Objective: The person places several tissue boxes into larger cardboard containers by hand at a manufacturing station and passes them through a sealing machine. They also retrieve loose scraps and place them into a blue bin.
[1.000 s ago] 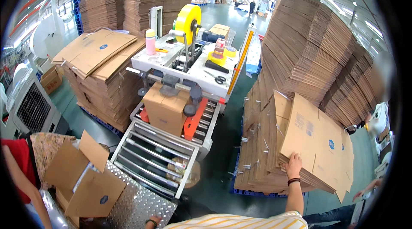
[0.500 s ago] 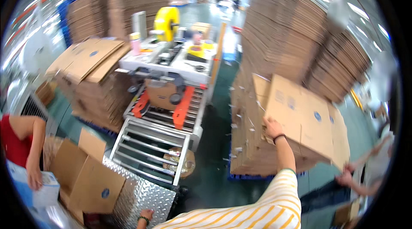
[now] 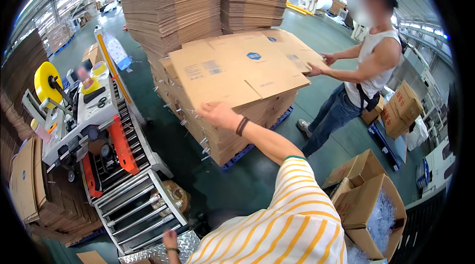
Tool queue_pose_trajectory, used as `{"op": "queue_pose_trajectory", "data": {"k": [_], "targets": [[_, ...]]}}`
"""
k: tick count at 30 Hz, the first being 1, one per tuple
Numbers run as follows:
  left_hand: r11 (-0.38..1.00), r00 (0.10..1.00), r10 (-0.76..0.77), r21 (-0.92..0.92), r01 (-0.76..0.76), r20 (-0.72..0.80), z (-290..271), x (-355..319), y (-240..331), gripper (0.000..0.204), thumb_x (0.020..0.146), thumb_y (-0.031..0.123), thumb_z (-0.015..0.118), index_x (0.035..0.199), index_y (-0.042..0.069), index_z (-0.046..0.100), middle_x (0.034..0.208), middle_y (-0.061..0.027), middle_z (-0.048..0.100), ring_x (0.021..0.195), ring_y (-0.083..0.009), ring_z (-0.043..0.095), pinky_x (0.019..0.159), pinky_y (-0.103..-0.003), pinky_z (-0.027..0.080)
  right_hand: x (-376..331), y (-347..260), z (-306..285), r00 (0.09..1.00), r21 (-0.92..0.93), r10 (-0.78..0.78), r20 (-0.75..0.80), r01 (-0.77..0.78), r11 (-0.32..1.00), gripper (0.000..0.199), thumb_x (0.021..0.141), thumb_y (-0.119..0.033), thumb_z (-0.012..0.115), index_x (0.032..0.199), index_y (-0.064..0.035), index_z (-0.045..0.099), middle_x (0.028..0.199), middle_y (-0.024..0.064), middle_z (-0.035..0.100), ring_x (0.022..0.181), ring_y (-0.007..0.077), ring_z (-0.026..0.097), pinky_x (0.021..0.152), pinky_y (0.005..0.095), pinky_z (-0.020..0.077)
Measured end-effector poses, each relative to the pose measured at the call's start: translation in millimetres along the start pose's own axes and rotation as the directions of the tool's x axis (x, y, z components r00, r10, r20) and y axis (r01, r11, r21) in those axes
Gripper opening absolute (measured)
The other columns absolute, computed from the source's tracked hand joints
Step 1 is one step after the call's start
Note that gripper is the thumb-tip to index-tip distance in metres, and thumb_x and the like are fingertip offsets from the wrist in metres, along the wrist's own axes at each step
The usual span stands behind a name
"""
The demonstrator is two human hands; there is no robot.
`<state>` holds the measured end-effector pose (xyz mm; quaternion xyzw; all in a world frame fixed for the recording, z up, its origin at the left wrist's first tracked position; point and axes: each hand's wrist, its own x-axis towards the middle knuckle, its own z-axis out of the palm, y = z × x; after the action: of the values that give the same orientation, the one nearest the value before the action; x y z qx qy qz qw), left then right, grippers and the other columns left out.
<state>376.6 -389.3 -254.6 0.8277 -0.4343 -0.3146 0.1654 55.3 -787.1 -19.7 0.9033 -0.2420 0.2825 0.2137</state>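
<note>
My right hand (image 3: 220,114), with a dark band at the wrist, is closed on the near corner of a flattened cardboard box (image 3: 227,78). This box lies on top of a tall stack of flat cartons (image 3: 237,133) on a blue pallet (image 3: 237,159). A co-worker (image 3: 368,61) in a white sleeveless top has both hands at the right end of the flat cardboard. Low in the view, my left hand (image 3: 169,239) hangs by a metal tread plate (image 3: 185,245), fingers loosely apart and nothing visible in them.
A roller conveyor (image 3: 141,209) with orange side guides and a yellow tape roll (image 3: 48,84) stands at left. Higher carton stacks (image 3: 173,7) rise behind the pallet. At lower right is an open carton (image 3: 363,214) with clear plastic in it. More flat cartons (image 3: 24,180) stand far left.
My view has swung right, bringing the co-worker and the open carton at lower right into full sight. My right hand stays at the flattened box's near edge; the left has left the tread plate's top.
</note>
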Motion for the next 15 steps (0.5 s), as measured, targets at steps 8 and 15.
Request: {"op": "queue_pose_trajectory", "data": {"k": [8,15], "targets": [[0.363,0.204,0.784,0.167,-0.917,-0.587,-185.0,-23.5,313.2,0.040,0.071,0.015,0.063,0.107,0.001,0.054,0.110,-0.0195,0.053,0.105,-0.0321,0.050,0.090,-0.036,0.038,56.1,-160.1,-214.0,0.868,0.169,-0.417,-0.270,0.470,0.867,0.030,0.070,-0.017,0.061,0.098,-0.0096,0.058,0.082,0.0067,0.057,0.075,0.0194,0.059,0.061,0.0272,0.0502],[-0.050,0.321,0.315,-0.353,-0.934,-0.893,-243.8,-142.9,145.8,0.030,0.082,0.003,0.055,0.112,0.002,0.051,0.113,-0.0081,0.055,0.102,-0.0215,0.053,0.091,-0.037,0.042,75.8,-72.1,-321.5,0.929,-0.152,-0.095,-0.357,0.043,0.987,0.080,0.049,-0.026,0.078,0.123,-0.0227,0.047,0.105,0.0047,0.048,0.103,0.0238,0.046,0.095,0.0569,0.0232]]}}
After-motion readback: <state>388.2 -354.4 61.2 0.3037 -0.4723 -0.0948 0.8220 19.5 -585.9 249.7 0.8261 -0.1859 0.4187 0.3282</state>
